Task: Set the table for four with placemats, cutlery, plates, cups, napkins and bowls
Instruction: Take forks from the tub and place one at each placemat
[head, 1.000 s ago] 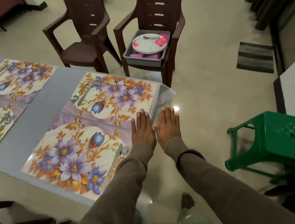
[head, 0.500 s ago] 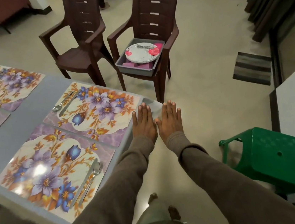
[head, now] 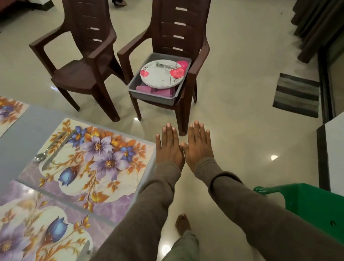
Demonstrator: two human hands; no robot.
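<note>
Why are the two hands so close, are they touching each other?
Touching. In the head view the left hand and right hand are held out flat side by side, and their thumbs meet with no gap between them. Both hands hold nothing.

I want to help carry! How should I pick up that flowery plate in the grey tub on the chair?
Probably by its near rim, coming from the front. The flowery plate lies flat atop the grey tub, its rim exposed, with cutlery resting on its far side, so keep it level.

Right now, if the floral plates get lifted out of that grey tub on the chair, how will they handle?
The floral plates look stiff and glossy, so probably slippery. They seem stacked, likely heavy together. Cutlery resting on top may slide off if tilted.
</note>
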